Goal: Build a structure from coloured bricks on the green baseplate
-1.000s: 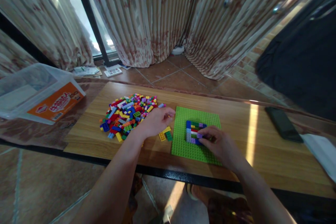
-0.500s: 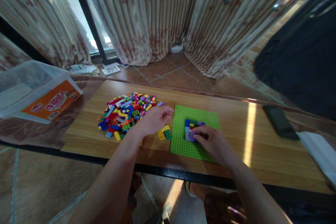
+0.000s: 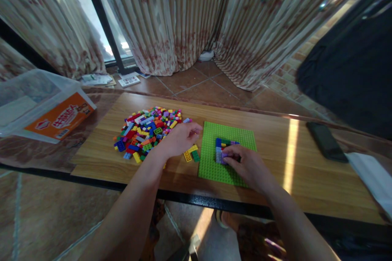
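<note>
My right hand (image 3: pixel 246 165) pinches a purple brick (image 3: pixel 225 157) at the near side of a low outline of bricks. That outline has a blue brick (image 3: pixel 218 142) at its far left corner, a dark green brick (image 3: pixel 226 141) along the far side and a pale blue brick (image 3: pixel 218 155) on the left. It stands on a green studded baseplate (image 3: pixel 210 171). My left hand (image 3: pixel 182 138) hovers between the brick pile and the baseplate, fingers loosely bent and apart, with nothing visible in them. Close to it lie yellow bricks (image 3: pixel 188 155) and a green brick (image 3: pixel 195 155).
A heap of mixed bricks (image 3: pixel 150 128) covers the left part of the wooden table (image 3: pixel 269 130). A clear plastic bin (image 3: pixel 45 85) with an orange label stands at the far left. On the right lie a dark phone (image 3: pixel 326 142) and a white paper (image 3: pixel 370 177).
Almost nothing differs. My right fingers shift very slightly at the purple brick; my left hand stays in place.
</note>
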Demonstrator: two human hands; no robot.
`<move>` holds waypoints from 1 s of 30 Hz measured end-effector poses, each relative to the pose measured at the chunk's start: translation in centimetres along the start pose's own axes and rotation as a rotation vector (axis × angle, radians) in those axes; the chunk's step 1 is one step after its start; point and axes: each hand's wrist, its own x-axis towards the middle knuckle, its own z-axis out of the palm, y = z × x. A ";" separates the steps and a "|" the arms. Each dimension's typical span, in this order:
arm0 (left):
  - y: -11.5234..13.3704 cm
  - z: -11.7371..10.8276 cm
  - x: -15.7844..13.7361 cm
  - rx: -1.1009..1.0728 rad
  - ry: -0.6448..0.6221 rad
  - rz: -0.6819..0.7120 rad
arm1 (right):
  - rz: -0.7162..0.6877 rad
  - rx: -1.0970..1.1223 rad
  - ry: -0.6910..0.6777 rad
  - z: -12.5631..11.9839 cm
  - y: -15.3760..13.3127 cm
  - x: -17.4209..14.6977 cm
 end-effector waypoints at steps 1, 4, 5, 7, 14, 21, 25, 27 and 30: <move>-0.1 0.0 0.0 -0.005 -0.003 -0.001 | 0.001 0.003 -0.003 0.0 0.0 0.1; -0.2 0.1 0.0 -0.011 -0.013 -0.005 | -0.033 -0.016 0.018 -0.1 0.0 0.3; -0.2 0.1 0.0 -0.006 -0.013 -0.006 | -0.051 -0.034 0.024 0.0 0.0 0.4; -0.1 0.0 0.0 0.007 -0.015 -0.005 | -0.077 -0.083 0.029 0.0 -0.1 0.5; 0.2 -0.1 -0.1 0.018 -0.002 0.003 | -0.149 -0.223 0.051 0.3 -0.3 0.5; 0.5 -0.3 -0.1 0.038 -0.002 -0.016 | -0.153 -0.156 0.074 -0.6 0.7 0.4; 0.4 -0.3 -0.1 0.029 -0.008 -0.016 | -0.077 -0.080 0.078 -2.0 1.5 0.1; 0.3 -0.3 -0.1 0.009 -0.011 -0.014 | -0.021 -0.069 0.075 -2.7 1.8 -0.1; 0.3 -0.3 -0.1 -0.005 -0.020 -0.019 | 0.037 -0.076 0.063 -3.4 2.1 -0.4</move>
